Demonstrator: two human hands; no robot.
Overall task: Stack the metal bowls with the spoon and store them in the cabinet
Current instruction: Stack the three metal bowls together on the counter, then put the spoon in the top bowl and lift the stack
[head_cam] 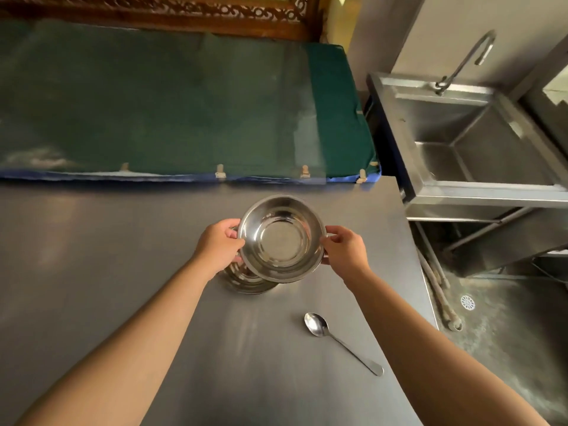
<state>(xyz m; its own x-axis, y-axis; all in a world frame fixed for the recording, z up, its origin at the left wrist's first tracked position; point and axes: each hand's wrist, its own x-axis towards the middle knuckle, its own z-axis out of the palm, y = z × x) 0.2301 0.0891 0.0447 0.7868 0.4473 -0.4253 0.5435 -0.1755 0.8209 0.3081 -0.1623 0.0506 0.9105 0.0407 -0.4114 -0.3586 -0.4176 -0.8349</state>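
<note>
I hold a shiny metal bowl [281,239] by its rim, my left hand [219,245] on its left edge and my right hand [345,250] on its right edge. The bowl faces up and looks lifted above the steel table [123,272]. Under it, partly hidden, another metal bowl [246,282] rests on the table; only its lower left side shows. A metal spoon [341,341] lies on the table to the lower right, its scoop toward the bowls and its handle pointing to the table's right edge.
A green padded surface [169,103] with a blue edge runs along the far side of the table. To the right stands a steel sink [479,142] with a curved tap [470,56]. The floor with a drain [467,302] lies beyond the table's right edge.
</note>
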